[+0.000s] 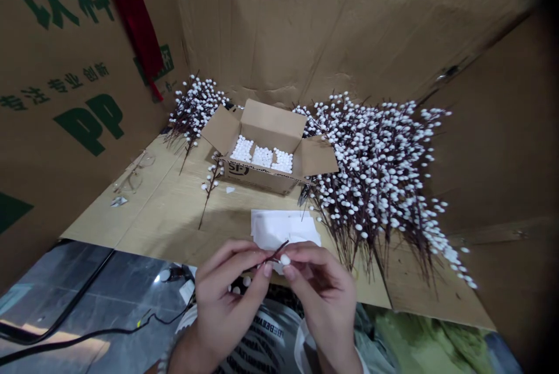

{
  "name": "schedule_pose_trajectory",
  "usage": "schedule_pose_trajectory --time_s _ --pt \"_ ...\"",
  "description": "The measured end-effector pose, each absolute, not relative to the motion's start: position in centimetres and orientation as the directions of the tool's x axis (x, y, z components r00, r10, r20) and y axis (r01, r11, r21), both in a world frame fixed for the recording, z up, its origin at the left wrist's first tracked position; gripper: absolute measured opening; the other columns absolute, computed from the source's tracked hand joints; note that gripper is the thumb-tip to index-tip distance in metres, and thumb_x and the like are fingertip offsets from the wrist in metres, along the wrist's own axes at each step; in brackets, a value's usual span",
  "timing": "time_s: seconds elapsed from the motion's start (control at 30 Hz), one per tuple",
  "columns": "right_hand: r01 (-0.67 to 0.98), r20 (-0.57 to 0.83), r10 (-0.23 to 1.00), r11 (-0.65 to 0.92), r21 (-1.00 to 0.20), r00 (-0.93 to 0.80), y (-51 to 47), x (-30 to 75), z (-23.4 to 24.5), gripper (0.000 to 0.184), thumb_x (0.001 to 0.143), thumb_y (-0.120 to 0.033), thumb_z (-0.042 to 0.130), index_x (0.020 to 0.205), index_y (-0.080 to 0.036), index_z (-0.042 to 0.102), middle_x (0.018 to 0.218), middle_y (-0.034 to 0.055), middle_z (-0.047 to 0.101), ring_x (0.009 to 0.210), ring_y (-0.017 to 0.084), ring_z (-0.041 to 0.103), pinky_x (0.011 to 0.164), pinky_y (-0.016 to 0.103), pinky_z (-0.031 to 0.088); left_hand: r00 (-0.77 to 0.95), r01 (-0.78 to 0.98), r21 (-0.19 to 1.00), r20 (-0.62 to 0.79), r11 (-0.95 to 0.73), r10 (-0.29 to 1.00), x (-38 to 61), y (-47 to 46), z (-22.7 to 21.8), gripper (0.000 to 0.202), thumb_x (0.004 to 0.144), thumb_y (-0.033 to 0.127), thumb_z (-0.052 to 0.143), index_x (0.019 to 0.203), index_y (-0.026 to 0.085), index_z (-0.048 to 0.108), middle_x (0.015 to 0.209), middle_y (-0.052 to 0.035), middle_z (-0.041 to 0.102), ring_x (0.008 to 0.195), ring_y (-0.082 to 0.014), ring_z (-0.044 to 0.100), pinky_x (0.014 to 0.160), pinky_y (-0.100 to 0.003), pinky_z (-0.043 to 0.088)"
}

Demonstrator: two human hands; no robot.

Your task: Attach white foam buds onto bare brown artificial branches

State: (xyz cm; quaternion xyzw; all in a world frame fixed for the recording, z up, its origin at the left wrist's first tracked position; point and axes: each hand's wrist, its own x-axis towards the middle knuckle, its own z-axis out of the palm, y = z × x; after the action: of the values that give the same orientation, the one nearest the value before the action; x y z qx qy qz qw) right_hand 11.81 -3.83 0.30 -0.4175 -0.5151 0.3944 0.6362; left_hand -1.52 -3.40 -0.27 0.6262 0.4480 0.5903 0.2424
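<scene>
Across the tan cardboard-topped counter (144, 217), a big heap of dark twigs studded with white beads (379, 187) is lying beside an open brown cardboard box of white beads (262, 173), while the left hand (227, 298) and right hand (321, 298) are pinching one thin dark twig (276, 256) between clenched fingers (267, 269).

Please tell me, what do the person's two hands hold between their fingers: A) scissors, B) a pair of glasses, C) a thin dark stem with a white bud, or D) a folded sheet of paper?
C. The left hand and right hand pinch a thin dark stem carrying a white bud.
</scene>
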Motion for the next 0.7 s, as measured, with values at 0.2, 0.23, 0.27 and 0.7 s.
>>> schedule_pose_trajectory --time_s 0.2,0.23,0.27,0.7 --pt "-0.026 0.373 0.907 0.385 -0.923 0.194 -4.1 11.6 0.1 0.033 0.073 -0.002 0.067 0.088 -0.031 0.072 0.081 -0.0015 0.073 0.076 0.012 0.070 0.067 0.019 0.059 -0.083 0.329 0.800 0.554 -0.502 0.829 -1.3 -3.4 -0.1 0.021 0.074 0.004 0.067 0.085 0.021 0.075 0.077 -0.0017 0.071 0.065 -0.0126 0.067 0.059 -0.020 0.056" --pt "-0.019 0.376 0.905 0.387 -0.922 0.197 -4.1 11.7 0.0 0.033 0.073 -0.001 0.067 0.087 -0.030 0.072 0.081 -0.0015 0.073 0.077 0.012 0.070 0.067 0.020 0.059 -0.085 0.340 0.792 0.563 -0.507 0.822 -1.2 -3.4 -0.2 0.021 0.074 0.004 0.067 0.085 0.021 0.074 0.077 -0.0016 0.071 0.065 -0.0127 0.067 0.060 -0.020 0.056" --pt "-0.013 0.377 0.905 0.387 -0.922 0.196 -4.2 11.7 -0.1 0.033 0.073 -0.001 0.067 0.087 -0.030 0.072 0.082 -0.0015 0.073 0.077 0.012 0.070 0.066 0.019 0.059 -0.088 0.354 0.784 0.571 -0.510 0.816 -1.2 -3.4 -0.2 0.021 0.074 0.005 0.068 0.084 0.021 0.075 0.077 -0.0018 0.072 0.065 -0.0131 0.067 0.060 -0.021 0.056" --pt "-0.005 0.352 0.899 0.366 -0.930 0.260 -4.3 11.3 -0.7 0.031 0.074 -0.006 0.068 0.088 -0.033 0.074 0.079 -0.0024 0.077 0.071 0.016 0.073 0.065 0.025 0.062 -0.052 0.354 0.763 0.594 -0.541 0.803 -1.1 -3.6 -0.4 0.023 0.075 0.004 0.066 0.087 0.021 0.074 0.080 -0.0033 0.074 0.068 -0.0147 0.068 0.062 -0.024 0.057"
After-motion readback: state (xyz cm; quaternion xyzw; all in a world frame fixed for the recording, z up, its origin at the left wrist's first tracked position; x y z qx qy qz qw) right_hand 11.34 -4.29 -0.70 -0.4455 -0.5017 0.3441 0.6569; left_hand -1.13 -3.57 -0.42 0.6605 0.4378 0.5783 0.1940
